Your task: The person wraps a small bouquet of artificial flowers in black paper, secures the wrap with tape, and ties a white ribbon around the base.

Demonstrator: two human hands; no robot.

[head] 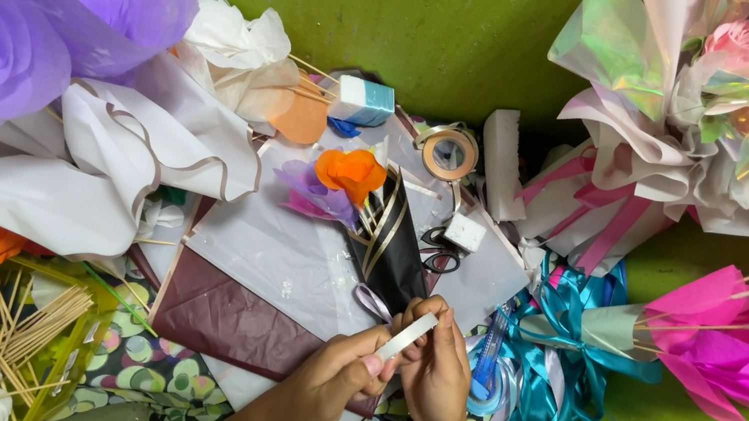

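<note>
White ribbon strip point(407, 336) sat pinched between both your hands, just below the small black-wrapped bouquet point(388, 233). Left hand point(327, 382) and right hand point(437, 365) each closed on it. Step looked like tying; next move called for steady tension.

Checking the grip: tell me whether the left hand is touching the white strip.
Touching. The head view shows the left hand pinching the white strip's lower end at the fingertips, with the right hand against it too.

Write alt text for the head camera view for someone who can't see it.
Left hand and right hand pinch a short white strip above a small black-wrapped bouquet with orange paper flower, amid a roll of tape, teal ribbon and wooden sticks.
</note>
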